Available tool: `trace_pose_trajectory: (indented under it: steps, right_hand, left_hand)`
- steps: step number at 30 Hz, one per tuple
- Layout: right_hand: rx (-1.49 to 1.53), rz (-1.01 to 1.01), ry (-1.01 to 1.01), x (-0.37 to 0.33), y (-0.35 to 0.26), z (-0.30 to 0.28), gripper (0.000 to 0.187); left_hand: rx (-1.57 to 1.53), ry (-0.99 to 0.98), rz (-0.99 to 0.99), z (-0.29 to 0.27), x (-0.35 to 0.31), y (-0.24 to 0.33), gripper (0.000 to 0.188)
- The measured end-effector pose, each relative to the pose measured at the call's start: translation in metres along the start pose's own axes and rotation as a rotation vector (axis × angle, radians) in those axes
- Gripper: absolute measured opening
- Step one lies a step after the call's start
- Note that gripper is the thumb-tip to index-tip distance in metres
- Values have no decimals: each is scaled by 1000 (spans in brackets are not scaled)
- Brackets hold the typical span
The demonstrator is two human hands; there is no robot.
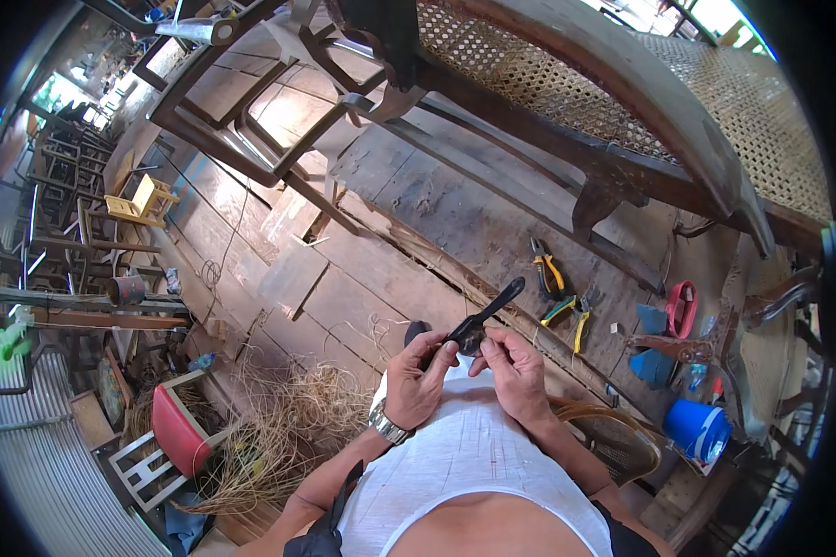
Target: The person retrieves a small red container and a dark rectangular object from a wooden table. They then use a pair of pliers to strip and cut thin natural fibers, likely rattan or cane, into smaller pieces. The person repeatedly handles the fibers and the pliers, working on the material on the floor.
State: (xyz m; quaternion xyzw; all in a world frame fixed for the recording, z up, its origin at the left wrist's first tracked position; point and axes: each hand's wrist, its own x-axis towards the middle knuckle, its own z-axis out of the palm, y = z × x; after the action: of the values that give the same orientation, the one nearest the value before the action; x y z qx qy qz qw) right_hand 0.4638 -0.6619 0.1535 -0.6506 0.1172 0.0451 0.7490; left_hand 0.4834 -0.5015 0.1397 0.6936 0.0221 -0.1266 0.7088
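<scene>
Now both hands pinch the black tool (481, 320) above the white cloth (469, 446): left hand (416, 379) steadying its handle, right hand (515, 369) working near it, pliers (548, 269) beyond

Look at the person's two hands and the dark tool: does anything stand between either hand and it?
Nothing visible does. The left hand and the right hand both already grip the dark tool at its lower end, in front of the white shirt. Its upper end points up, free of both hands.
</scene>
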Motion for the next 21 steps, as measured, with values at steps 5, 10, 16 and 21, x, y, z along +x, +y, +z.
trace_pose_trajectory:
  steps: [5, 10, 16, 21]
  right_hand:
    - [-52, 6, -12, -5, -1, -4, 17]
    - [-88, 17, -16, -7, 2, -5, 17]
    - [-52, 54, -27, -6, 6, -5, 18]
    - [-31, 92, -86, -1, 1, -3, 17]
  left_hand:
    - [4, -14, -19, 0, -7, -1, 21]
    - [-14, -14, -20, 0, -8, -7, 21]
    - [15, 6, -35, -1, -10, -4, 19]
    - [159, 36, 94, -3, -10, -5, 19]
